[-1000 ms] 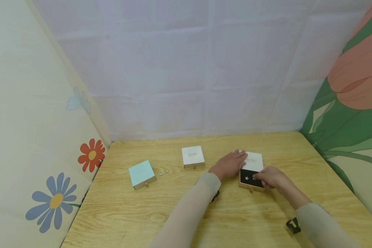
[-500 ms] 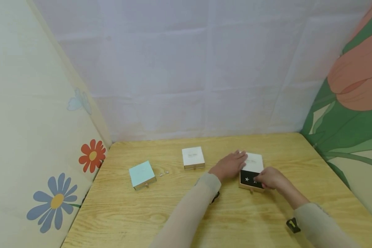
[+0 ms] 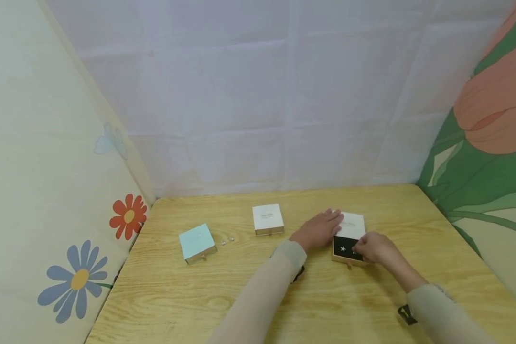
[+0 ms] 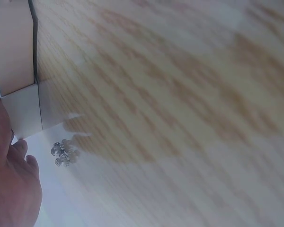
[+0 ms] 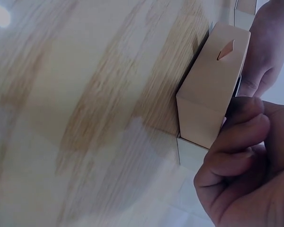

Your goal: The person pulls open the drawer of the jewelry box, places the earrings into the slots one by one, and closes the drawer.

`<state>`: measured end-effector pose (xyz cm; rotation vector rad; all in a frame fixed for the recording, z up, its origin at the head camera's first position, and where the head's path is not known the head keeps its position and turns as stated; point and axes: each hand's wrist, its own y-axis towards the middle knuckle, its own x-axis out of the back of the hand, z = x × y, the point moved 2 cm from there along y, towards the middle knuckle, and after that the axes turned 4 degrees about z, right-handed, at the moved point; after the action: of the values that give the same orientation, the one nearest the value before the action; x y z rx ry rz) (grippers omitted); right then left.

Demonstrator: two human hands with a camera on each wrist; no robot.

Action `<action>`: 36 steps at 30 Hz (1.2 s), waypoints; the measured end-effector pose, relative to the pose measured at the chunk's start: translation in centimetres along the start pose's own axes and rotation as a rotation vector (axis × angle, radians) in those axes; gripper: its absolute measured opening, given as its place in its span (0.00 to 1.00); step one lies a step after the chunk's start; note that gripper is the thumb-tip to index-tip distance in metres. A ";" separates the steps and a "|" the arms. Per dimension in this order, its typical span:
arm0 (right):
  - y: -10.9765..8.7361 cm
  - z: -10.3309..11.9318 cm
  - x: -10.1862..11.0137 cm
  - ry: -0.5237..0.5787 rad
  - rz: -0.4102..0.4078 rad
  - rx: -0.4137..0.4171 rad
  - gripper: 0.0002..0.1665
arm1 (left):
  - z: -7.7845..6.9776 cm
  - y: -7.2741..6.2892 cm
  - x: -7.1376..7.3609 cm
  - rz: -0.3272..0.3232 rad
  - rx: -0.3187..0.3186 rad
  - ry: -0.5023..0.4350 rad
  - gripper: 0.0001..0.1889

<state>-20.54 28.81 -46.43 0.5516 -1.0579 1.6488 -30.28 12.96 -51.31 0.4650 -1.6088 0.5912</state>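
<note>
White box (image 3: 353,225) — left hand (image 3: 319,230) on it, fingers extended; right hand (image 3: 375,246) curled at black insert (image 3: 347,243) — pinch unclear.

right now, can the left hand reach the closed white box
Probably yes: the closed white box sits to the left of the left hand, and nothing visible stands between them in the head view. The hand would first have to leave the open white box it rests against.

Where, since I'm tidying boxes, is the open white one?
In the head view, the open white box sits at right on the table, between the left hand and right hand.
</note>
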 end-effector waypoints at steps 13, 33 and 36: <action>0.0 -0.1 0.0 -0.028 -0.006 0.021 0.10 | -0.3 -0.4 0.5 0.005 -0.006 0.003 0.28; -0.3 0.5 -0.3 -0.074 -0.039 -0.019 0.11 | -0.2 -0.4 0.7 0.001 -0.003 -0.008 0.28; -0.3 0.5 -0.4 -0.069 -0.038 -0.023 0.11 | -0.3 -0.5 0.7 0.009 -0.001 -0.006 0.28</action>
<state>-20.20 28.24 -46.36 0.6133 -1.1087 1.5928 -29.87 12.80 -50.56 0.4597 -1.6178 0.5958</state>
